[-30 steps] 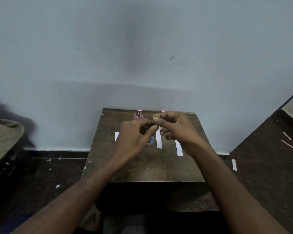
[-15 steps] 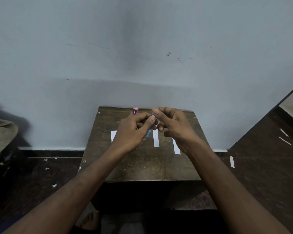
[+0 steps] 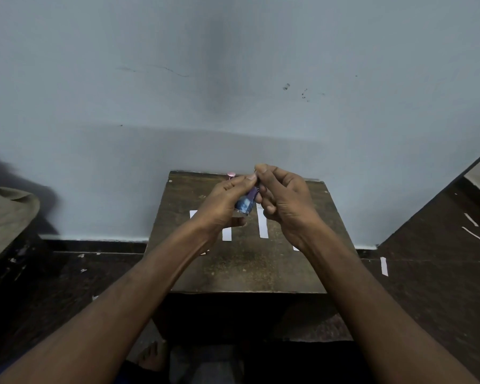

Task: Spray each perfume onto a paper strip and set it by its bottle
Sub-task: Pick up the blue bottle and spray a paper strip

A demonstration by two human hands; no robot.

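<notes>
Two hands meet over the desk (image 3: 247,270), working at one small blue bottle (image 3: 244,204).

Left hand (image 3: 222,203) curled round the bottle, holding it tilted above the desk, likely to steady it; right hand (image 3: 281,198) pinches at its top end, probably pulling the cap or readying the nozzle. Contents can't be made out. A pink-capped bottle (image 3: 230,176) stands at the back edge. White paper strips (image 3: 262,224) lie flat below the hands, unsprayed as far as I can judge; more lie on the floor (image 3: 441,273).
</notes>
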